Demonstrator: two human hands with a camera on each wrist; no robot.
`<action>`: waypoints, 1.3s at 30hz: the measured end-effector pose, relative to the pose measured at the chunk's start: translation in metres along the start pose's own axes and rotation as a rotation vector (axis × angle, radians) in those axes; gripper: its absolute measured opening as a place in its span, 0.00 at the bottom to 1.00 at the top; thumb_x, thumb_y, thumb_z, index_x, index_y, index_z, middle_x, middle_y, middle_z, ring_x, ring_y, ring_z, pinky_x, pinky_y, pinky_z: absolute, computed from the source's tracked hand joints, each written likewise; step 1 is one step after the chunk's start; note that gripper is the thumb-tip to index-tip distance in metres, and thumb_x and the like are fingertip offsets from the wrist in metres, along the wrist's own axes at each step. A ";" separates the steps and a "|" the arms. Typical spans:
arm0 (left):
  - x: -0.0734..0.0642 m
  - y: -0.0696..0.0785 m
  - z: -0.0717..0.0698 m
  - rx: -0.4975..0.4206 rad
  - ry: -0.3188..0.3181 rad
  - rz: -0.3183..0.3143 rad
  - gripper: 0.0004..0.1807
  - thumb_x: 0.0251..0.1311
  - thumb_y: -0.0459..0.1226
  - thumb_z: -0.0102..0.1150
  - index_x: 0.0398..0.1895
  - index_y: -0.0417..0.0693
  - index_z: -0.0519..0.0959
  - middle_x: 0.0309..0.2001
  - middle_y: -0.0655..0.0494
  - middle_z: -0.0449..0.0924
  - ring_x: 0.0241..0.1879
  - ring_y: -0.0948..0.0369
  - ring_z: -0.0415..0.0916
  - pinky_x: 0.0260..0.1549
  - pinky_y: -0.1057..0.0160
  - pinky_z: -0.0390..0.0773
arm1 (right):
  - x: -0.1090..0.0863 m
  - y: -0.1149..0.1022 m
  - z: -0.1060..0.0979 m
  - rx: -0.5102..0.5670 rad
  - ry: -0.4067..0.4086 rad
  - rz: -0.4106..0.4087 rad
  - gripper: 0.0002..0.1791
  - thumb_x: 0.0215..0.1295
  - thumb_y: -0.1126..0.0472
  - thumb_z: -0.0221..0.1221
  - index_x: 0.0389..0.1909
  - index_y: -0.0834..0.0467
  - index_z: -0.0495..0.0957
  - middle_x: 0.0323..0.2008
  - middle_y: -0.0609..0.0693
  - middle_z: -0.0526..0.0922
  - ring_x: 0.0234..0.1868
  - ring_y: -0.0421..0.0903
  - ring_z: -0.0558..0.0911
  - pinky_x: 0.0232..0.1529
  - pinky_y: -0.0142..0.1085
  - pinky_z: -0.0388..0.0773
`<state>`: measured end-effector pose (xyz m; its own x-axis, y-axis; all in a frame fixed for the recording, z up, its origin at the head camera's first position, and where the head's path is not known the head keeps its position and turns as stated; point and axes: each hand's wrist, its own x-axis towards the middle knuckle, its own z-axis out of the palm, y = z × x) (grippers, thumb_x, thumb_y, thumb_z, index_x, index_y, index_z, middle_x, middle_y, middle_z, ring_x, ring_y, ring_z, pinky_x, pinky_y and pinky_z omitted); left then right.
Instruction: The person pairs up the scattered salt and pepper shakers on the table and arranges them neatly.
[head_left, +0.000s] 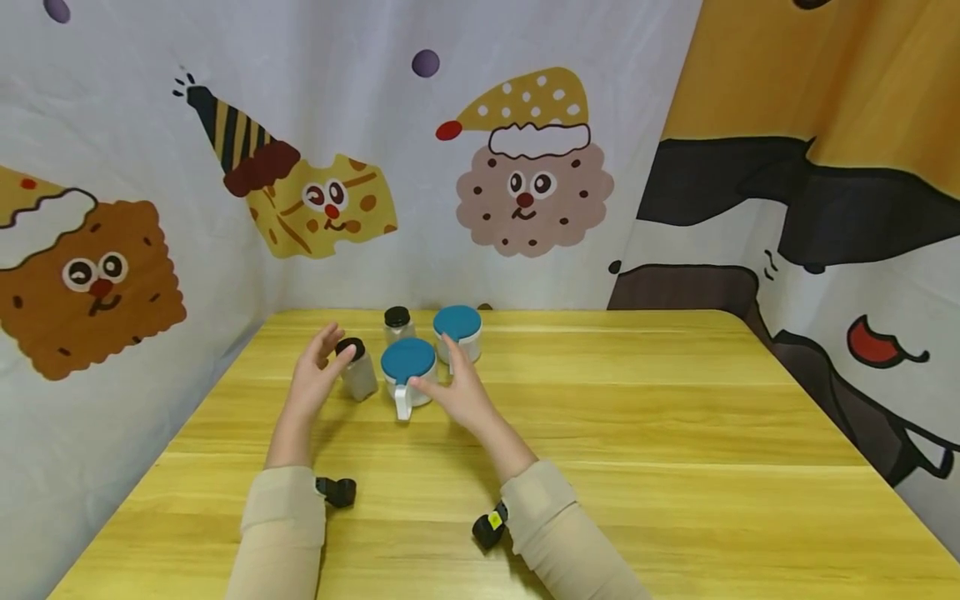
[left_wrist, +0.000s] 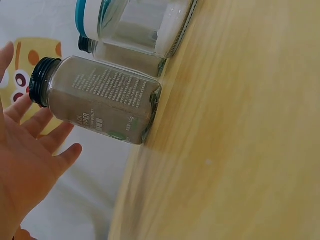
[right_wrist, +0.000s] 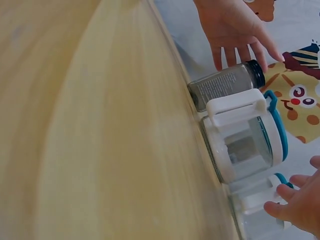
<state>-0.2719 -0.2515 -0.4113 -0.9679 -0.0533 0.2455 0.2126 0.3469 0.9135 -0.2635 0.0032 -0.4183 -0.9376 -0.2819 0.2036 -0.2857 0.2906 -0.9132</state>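
My left hand point(head_left: 309, 379) is at the left side of a pepper bottle point(left_wrist: 102, 97), fingers spread and thumb by its black cap; whether it touches cannot be told. The bottle is clear, upright, and has white print and greyish-brown contents. Just right of it stands a clear jar point(right_wrist: 240, 140) with a blue lid and a white handle facing the front. My right hand point(head_left: 467, 393) is on that jar's right, thumb near the lid's edge, fingers loosely extended in front of a second blue-lidded jar point(head_left: 459, 323). Neither hand grips anything.
Behind the pepper bottle stands another black-capped bottle point(head_left: 398, 323), partly hidden by the front jar. All of them stand on a wooden table point(head_left: 637, 433), toward its far left. A cartoon-printed curtain point(head_left: 420, 208) hangs along the far and side edges.
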 end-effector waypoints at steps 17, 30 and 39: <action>0.000 -0.007 -0.002 -0.058 -0.015 -0.119 0.40 0.65 0.47 0.58 0.75 0.51 0.52 0.72 0.42 0.52 0.69 0.43 0.50 0.64 0.44 0.53 | 0.005 0.003 0.012 0.020 -0.010 0.033 0.54 0.56 0.44 0.67 0.76 0.53 0.45 0.74 0.51 0.49 0.72 0.53 0.51 0.65 0.54 0.55; 0.001 -0.013 0.004 -0.008 -0.021 -0.095 0.40 0.63 0.52 0.59 0.73 0.47 0.57 0.66 0.40 0.62 0.62 0.46 0.62 0.60 0.46 0.61 | 0.013 0.009 0.022 0.049 -0.004 0.041 0.58 0.53 0.47 0.70 0.76 0.52 0.42 0.73 0.54 0.50 0.71 0.56 0.55 0.63 0.54 0.59; 0.000 -0.014 0.004 -0.033 -0.025 -0.095 0.40 0.63 0.51 0.58 0.73 0.46 0.56 0.64 0.40 0.65 0.60 0.47 0.64 0.60 0.47 0.62 | 0.017 0.013 0.027 0.046 -0.010 0.062 0.59 0.54 0.47 0.70 0.76 0.54 0.41 0.73 0.55 0.50 0.70 0.55 0.56 0.63 0.54 0.60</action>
<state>-0.2753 -0.2525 -0.4256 -0.9869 -0.0606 0.1492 0.1235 0.3104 0.9426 -0.2776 -0.0221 -0.4362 -0.9510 -0.2741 0.1427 -0.2174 0.2652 -0.9394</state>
